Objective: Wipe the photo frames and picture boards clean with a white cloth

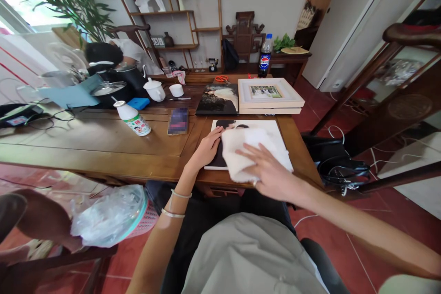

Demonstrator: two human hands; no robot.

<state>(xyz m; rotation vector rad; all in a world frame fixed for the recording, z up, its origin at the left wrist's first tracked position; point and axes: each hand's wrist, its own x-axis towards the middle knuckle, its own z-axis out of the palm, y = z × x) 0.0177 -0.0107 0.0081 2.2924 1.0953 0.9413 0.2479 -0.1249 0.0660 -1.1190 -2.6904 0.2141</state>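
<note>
A flat photo panel [272, 125] with a white edge lies on the wooden table in front of me, its picture showing dark hair and a dark garment. My left hand [209, 147] rests on the panel's left side, fingers stretched out and flat, holding nothing. Over the middle and right of the panel spreads a fluffy white cloth [237, 140], which hides much of the picture. My right hand [267, 167] holds the cloth down against the panel, fingers spread across its top. One cloth corner hangs past the panel's near edge.
Behind the panel lie a dark photo panel [215, 101] and stacked white frames [289, 96]. A cola bottle [265, 57] and orange-handled scissors [221, 79] stand farther back. Leftward are a phone [178, 121], a white drink bottle [132, 117] and a teapot [155, 90]. A plastic-lined basket [146, 216] sits below.
</note>
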